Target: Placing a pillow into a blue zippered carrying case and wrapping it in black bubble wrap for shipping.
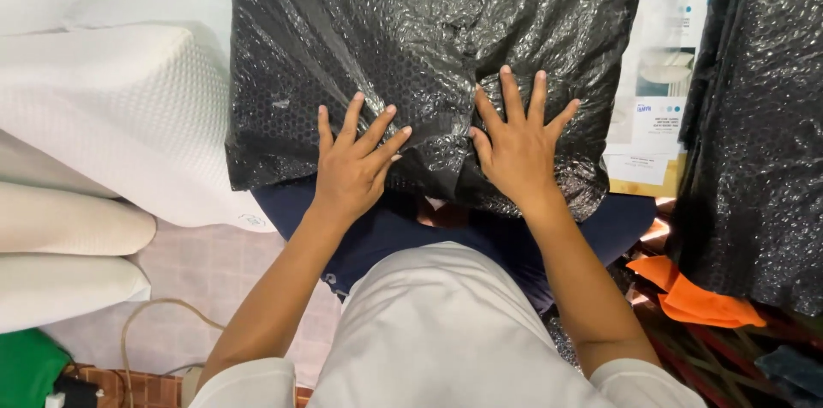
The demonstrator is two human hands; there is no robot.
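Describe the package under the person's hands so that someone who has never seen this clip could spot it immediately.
Start from the person's white shirt at bottom centre and follow both forearms up. The left hand and right hand press flat, fingers spread, on a black bubble-wrap bundle resting on their lap. Unlike the similar black bundle at the right edge, this one is central and touched.

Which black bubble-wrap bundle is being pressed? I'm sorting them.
The large centre black bubble-wrap bundle, under both the left hand and right hand; the right-edge black bubble-wrap bundle lies untouched.

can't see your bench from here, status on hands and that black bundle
Left hand and right hand flat, fingers spread, on black bubble-wrap bundle. Bundle on lap. Nothing over it.
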